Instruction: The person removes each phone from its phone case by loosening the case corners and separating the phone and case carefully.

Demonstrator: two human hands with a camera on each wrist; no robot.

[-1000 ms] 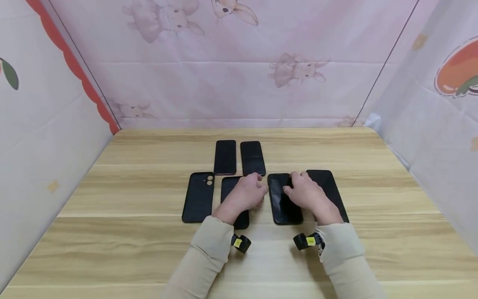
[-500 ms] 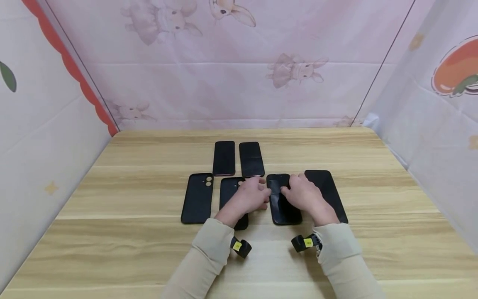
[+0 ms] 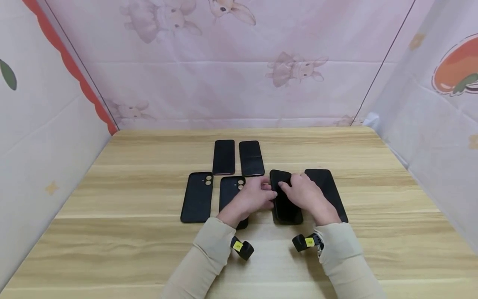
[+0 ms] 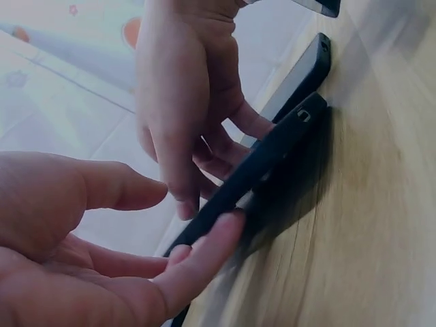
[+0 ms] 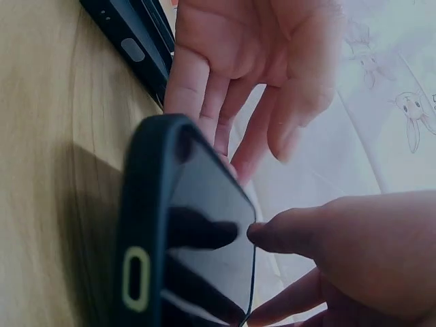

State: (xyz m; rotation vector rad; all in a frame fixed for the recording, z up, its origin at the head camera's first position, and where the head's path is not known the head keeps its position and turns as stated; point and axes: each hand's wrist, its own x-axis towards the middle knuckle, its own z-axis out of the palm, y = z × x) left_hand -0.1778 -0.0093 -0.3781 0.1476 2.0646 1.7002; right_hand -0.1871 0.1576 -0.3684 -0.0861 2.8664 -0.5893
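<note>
A black phone in a dark case (image 3: 285, 207) is tilted up off the table in front of me. My right hand (image 3: 308, 193) holds it by the right side, thumb at the screen and fingers at the edge. In the right wrist view, the right thumb (image 5: 286, 231) touches the rim of the screen. My left hand (image 3: 252, 197) reaches in from the other side. Its fingertips (image 4: 228, 228) touch the phone's lower edge, while the left thumb (image 4: 129, 184) stands apart from it. A charging-port opening (image 5: 136, 278) shows in the case's end.
Two black phone cases with camera cutouts, the outer case (image 3: 197, 197) and the inner case (image 3: 229, 193), lie at the left, the inner partly under my left arm. Two dark phones (image 3: 224, 158) lie behind them. A dark flat slab (image 3: 328, 189) lies right, partly covered by my right hand.
The cased phone has gone from lying flat to tilted up. My left hand has moved right to its edge; my right hand has stayed nearly in place.
</note>
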